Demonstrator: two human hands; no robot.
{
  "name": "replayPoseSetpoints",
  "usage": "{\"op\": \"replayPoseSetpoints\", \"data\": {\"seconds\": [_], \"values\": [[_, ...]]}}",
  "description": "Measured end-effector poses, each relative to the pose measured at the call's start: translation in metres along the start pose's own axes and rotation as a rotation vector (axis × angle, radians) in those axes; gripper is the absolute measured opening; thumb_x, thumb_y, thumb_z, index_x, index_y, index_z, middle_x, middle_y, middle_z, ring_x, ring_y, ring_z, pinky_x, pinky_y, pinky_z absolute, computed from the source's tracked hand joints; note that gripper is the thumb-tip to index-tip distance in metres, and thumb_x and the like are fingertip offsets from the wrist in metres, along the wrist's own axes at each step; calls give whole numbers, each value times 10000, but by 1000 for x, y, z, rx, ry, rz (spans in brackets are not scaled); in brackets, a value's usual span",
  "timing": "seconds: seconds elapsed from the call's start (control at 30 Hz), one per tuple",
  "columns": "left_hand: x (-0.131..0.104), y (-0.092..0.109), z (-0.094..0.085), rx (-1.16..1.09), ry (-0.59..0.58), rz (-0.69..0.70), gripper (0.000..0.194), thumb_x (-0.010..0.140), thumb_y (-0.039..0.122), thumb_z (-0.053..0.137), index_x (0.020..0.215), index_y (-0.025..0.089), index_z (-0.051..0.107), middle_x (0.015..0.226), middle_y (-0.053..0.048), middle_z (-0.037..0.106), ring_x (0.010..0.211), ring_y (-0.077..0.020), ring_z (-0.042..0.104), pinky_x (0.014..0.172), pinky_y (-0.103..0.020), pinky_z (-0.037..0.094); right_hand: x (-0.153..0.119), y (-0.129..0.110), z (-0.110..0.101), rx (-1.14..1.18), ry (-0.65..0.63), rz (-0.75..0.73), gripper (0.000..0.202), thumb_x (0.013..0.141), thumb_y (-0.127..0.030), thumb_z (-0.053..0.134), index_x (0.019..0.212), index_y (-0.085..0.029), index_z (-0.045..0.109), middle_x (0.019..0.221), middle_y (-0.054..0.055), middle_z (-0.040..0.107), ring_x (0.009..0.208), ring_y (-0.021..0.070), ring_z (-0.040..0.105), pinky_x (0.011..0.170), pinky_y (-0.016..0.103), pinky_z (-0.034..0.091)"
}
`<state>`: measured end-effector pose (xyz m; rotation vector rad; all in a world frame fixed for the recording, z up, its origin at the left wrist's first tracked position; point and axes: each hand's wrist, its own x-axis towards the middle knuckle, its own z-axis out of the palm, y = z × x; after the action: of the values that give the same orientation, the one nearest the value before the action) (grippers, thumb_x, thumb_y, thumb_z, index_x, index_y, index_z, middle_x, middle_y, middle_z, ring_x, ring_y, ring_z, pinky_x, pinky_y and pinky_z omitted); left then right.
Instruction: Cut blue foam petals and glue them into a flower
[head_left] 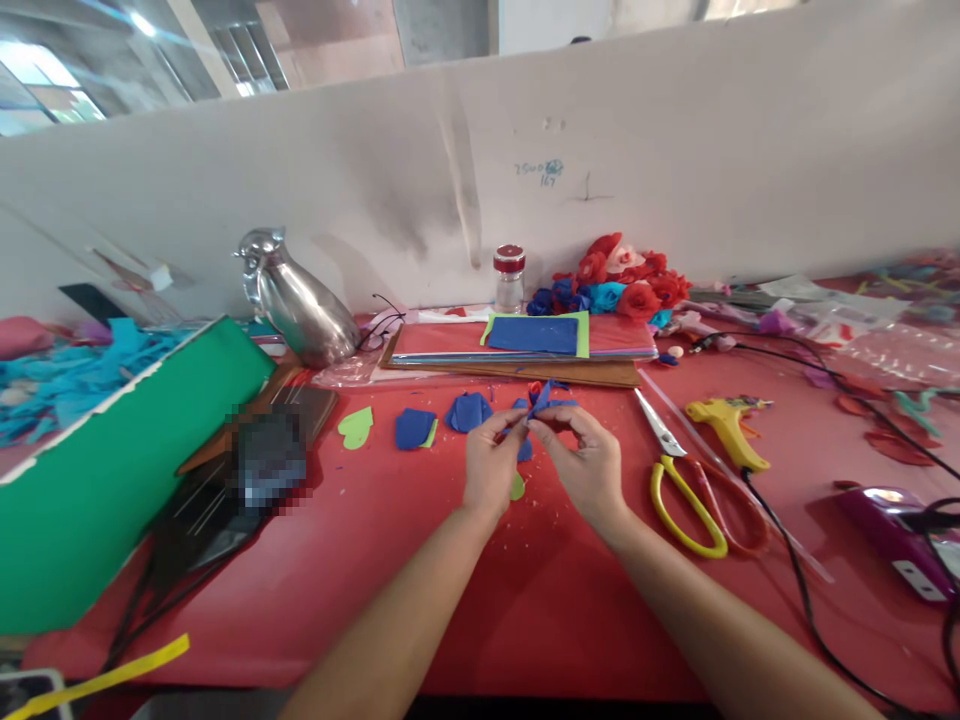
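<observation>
Near the middle of the red table, my left hand [495, 462] and my right hand [583, 458] meet at the fingertips. Both pinch a small piece of blue paper [546, 397] between them; its exact shape is partly hidden by the fingers. To the left of my hands lie stacked blue paper petals [469, 411], another blue stack [414, 428] with green showing at its edge, and a light green heart-shaped piece [355, 428]. A bit of green paper [517, 487] shows between my wrists.
Scissors [686, 490] and a yellow glue gun [729, 430] with its cord lie right. Behind are paper sheets [450, 343], a jar [510, 280], paper roses [637, 300] and a steel jug [304, 305]. Left stands a green box [127, 480]; a purple device [900, 535] sits far right.
</observation>
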<state>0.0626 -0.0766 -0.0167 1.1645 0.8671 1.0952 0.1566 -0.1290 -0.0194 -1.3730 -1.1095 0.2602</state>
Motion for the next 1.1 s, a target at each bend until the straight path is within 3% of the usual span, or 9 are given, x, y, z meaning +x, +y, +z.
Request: {"op": "replayPoseSetpoints", "data": {"seconds": [0.23, 0.37, 0.53, 0.67, 0.73, 0.9, 1.1], "values": [[-3, 3, -1, 32, -20, 6, 165, 709, 275, 666, 825, 197, 753, 780, -32, 728, 768, -186, 639, 747, -315, 507, -1, 0, 2, 165, -6, 134, 151, 791, -336, 629, 867, -211, 664, 831, 48, 703, 775, 189, 640, 748, 346, 516], [-3, 2, -3, 92, -1, 51, 155, 701, 242, 660, 818, 216, 758, 808, -38, 737, 758, -189, 637, 699, -304, 515, 0, -1, 1, 156, -5, 129, 208, 736, -349, 689, 886, -207, 662, 787, 35, 677, 732, 181, 617, 723, 341, 515], [-5, 0, -1, 145, -16, 112, 151, 726, 209, 626, 801, 213, 757, 791, -36, 727, 742, -177, 630, 710, -295, 498, 1, -3, 2, 79, 25, 86, 97, 746, -294, 664, 800, -215, 661, 745, 17, 646, 681, 164, 581, 669, 314, 492], [-7, 1, 1, 173, -43, 95, 124, 733, 237, 629, 724, 197, 746, 665, -18, 675, 695, -171, 596, 674, -285, 476, 1, -6, 2, 78, 67, 81, 64, 746, -272, 653, 717, -216, 642, 716, 11, 613, 646, 151, 543, 617, 293, 474], [-5, 1, 1, 123, -43, 59, 119, 719, 248, 653, 781, 197, 742, 700, -16, 675, 715, -166, 592, 678, -280, 472, 1, -6, 2, 105, 65, 105, 62, 738, -273, 659, 715, -216, 647, 723, 12, 614, 656, 152, 544, 621, 291, 471], [3, -1, -3, -123, -45, -39, 288, 641, 205, 728, 927, 222, 703, 875, -19, 687, 846, -148, 604, 770, -262, 465, 2, -1, 4, 309, 36, 260, 105, 710, -295, 684, 773, -211, 682, 791, 26, 671, 715, 161, 589, 685, 305, 480], [3, 5, -5, -128, -107, -70, 169, 642, 265, 740, 785, 182, 707, 819, -29, 696, 830, -161, 611, 819, -297, 449, 7, 0, 4, 562, 72, 493, 179, 590, -290, 776, 715, -201, 684, 709, -5, 690, 672, 140, 604, 682, 282, 483]]}}
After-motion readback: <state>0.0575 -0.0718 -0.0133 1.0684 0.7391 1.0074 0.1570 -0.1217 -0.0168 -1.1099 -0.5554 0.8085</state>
